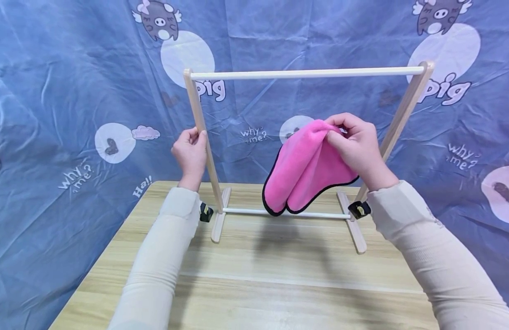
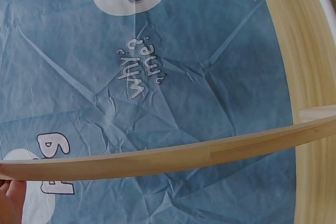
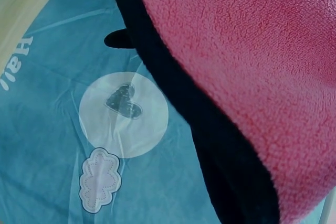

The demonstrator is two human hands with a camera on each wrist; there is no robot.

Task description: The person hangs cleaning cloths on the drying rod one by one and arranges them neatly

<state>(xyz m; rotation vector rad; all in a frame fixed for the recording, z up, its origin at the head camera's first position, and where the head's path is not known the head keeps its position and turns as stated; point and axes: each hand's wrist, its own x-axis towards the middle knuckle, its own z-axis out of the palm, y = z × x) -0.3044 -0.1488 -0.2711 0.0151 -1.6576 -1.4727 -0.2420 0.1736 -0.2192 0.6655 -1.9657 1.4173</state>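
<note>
A pink plush towel (image 1: 297,169) with black edging hangs in folds from my right hand (image 1: 355,142), whose thumb and fingers pinch its top. It hangs in front of a wooden rack, below the white top bar (image 1: 308,73). Close up in the right wrist view, the towel (image 3: 252,66) shows its fuzzy surface and black border; the right hand is out of that view. My left hand (image 1: 190,150) pinches the rack's left post (image 1: 205,142) about midway up. In the left wrist view, fingertips (image 2: 14,200) lie against this post (image 2: 157,162) at the lower left.
The rack stands on a light wooden table (image 1: 254,284), on two feet, the right one (image 1: 353,229) nearer the right sleeve. A lower white bar (image 1: 246,211) joins its posts. Behind it hangs a blue printed cloth (image 1: 254,41) with creases.
</note>
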